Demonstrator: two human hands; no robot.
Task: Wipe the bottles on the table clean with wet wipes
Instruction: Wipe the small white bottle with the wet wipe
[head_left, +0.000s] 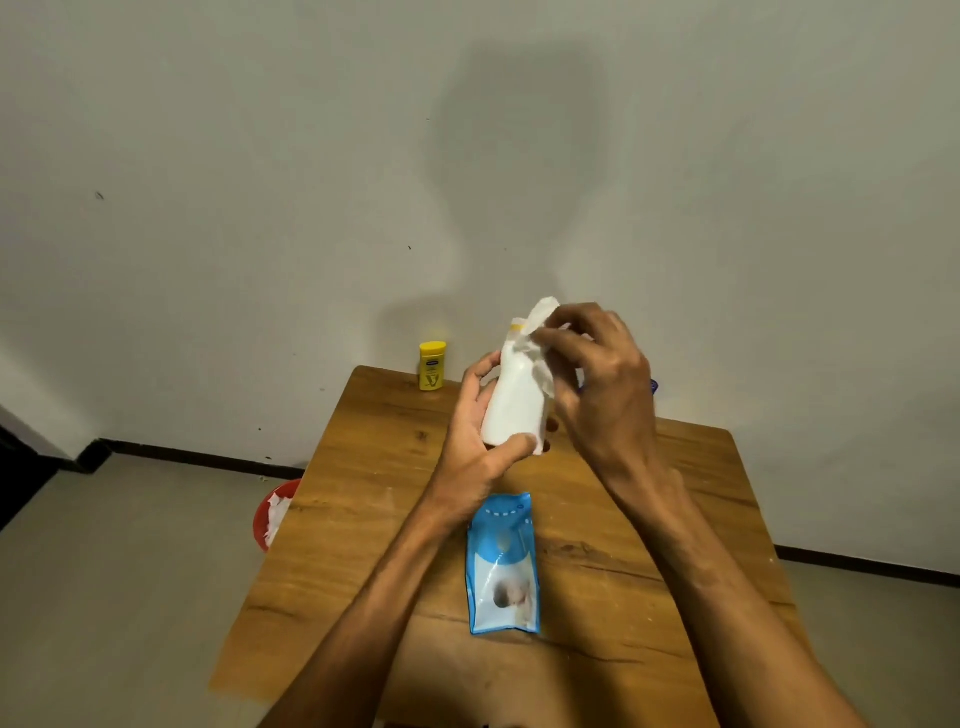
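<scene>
Head view: gripping white bottle (511, 402) round its lower body with left hand (475, 441), thumb across the front near the base, bottle tilted and lifted above table's (363, 519) far half. Pressing wet wipe (537, 332) over bottle's neck and shoulder with right hand (597, 384), fingers curled on it. Also spotted: yellow bottle (432, 365) upright at table's far left corner; blue wipes pack (503, 564) flat mid-table, below left wrist; red bin (270, 512) with white scraps on floor, left of table.
</scene>
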